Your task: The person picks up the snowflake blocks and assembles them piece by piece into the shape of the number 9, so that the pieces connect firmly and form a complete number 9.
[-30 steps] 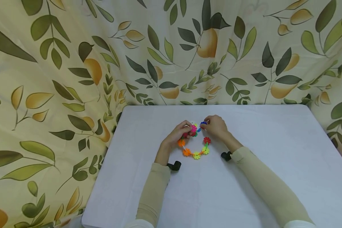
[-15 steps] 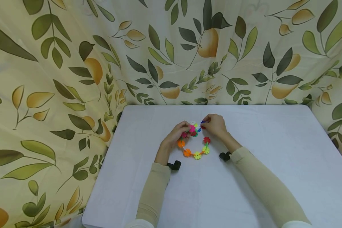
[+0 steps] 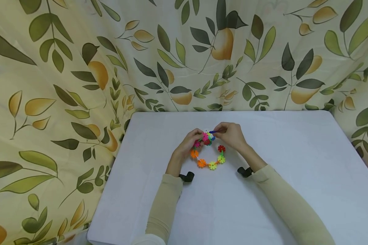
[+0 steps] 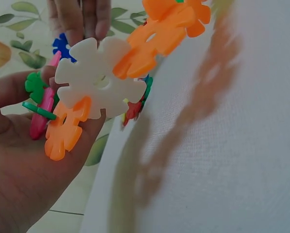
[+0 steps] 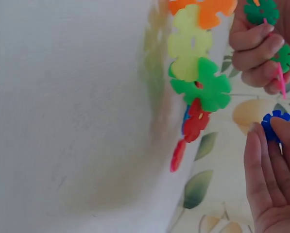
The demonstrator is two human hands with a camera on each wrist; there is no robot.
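Note:
A chain of notched flower-shaped discs curves across the table, with orange discs point(image 3: 201, 163), yellow discs point(image 3: 212, 165) and a red disc point(image 3: 221, 148) at its free end. My left hand point(image 3: 185, 144) grips the chain's upper left part, where pink discs point(image 3: 205, 136) show at the fingertips. In the left wrist view a white disc point(image 4: 89, 73) links two orange ones beside the left palm point(image 4: 33, 165). My right hand point(image 3: 232, 136) pinches a blue disc point(image 5: 276, 125) between thumb and fingers, close to the left hand's pink disc point(image 5: 281, 80).
A small pile of white, yellow, blue and red discs point(image 3: 211, 136) lies behind the chain, between the hands. The white table point(image 3: 263, 211) reaches back to a leaf-patterned curtain point(image 3: 184, 51). A black wrist camera point(image 3: 244, 172) hangs at the right wrist, another point(image 3: 187, 177) at the left.
My right hand has turned the blue disc edge-on and brought it left, nearer the pink disc. The left hand keeps its grip on the chain and has barely moved.

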